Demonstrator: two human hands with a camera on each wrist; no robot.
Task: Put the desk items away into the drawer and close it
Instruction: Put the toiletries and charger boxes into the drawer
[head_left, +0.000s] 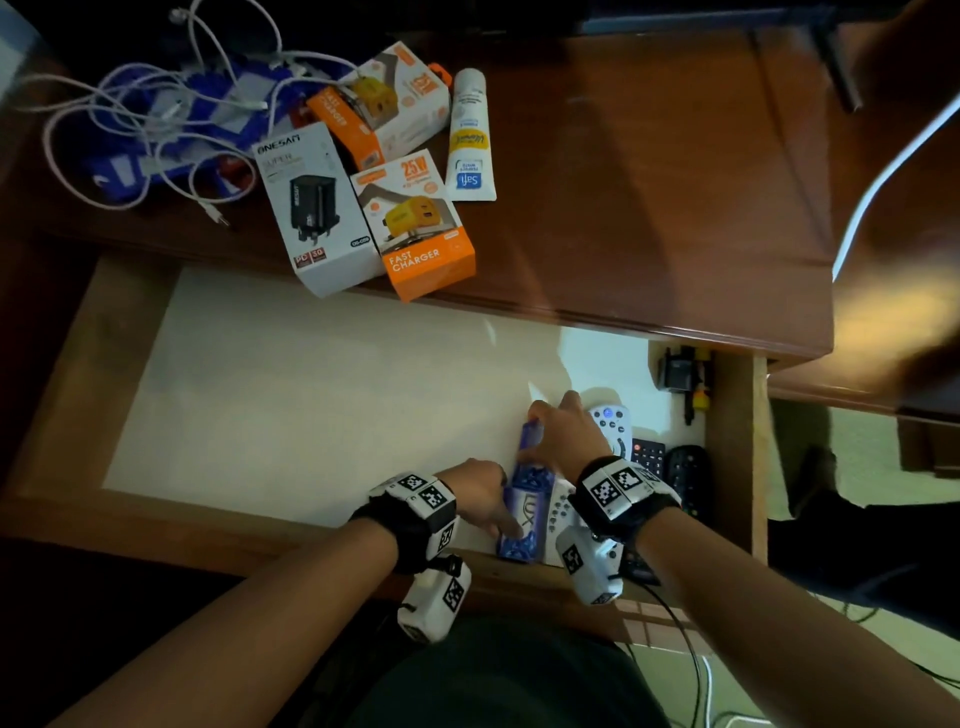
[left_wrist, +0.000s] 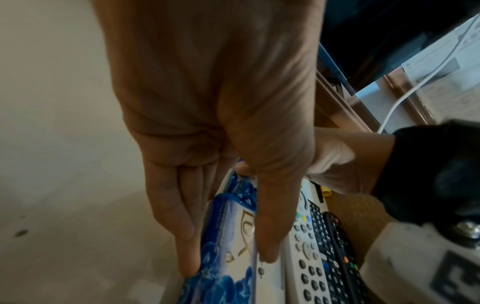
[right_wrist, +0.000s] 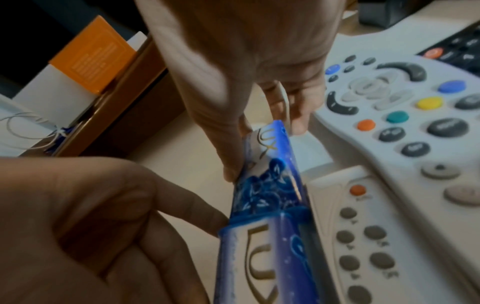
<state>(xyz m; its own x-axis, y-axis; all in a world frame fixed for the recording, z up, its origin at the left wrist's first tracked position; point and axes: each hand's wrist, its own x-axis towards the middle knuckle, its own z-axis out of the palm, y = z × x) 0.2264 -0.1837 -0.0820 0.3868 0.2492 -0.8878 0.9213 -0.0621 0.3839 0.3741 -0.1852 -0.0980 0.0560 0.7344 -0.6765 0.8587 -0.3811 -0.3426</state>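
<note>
a person leans over an open wooden drawer (head_left: 732, 447) under a dark wooden desk (head_left: 649, 197). both hands work at two blue lux soap boxes lying end to end on the drawer's pale liner, near the front right.

from the head view, the left hand (head_left: 480, 496) grips the near lux box (head_left: 524, 525), and the right hand (head_left: 563, 431) holds the far lux box (head_left: 531, 436), tilted up on its edge. the left wrist view shows what the head view hides: straight fingers (left_wrist: 182, 226) on the near box's left side and the thumb on its top, a clamp across it. the right wrist view shows the thumb and fingertips (right_wrist: 298, 121) pinching the far box's upper end.

just right of the boxes lie white remote controls (head_left: 613, 421) and black remote controls (head_left: 685, 470), filling the drawer's right end; the near box touches a white remote. a black plug (head_left: 675, 371) sits in the back right corner.

the drawer's left and middle are bare liner (head_left: 285, 389), wide room.

on the desk top, two orange fast charger boxes (head_left: 415, 223), a white onesam charger box (head_left: 311, 208) and a safi tube (head_left: 470, 137) sit near the front edge, two boxes overhanging it. white cables (head_left: 130, 119) tangle at far left.
</note>
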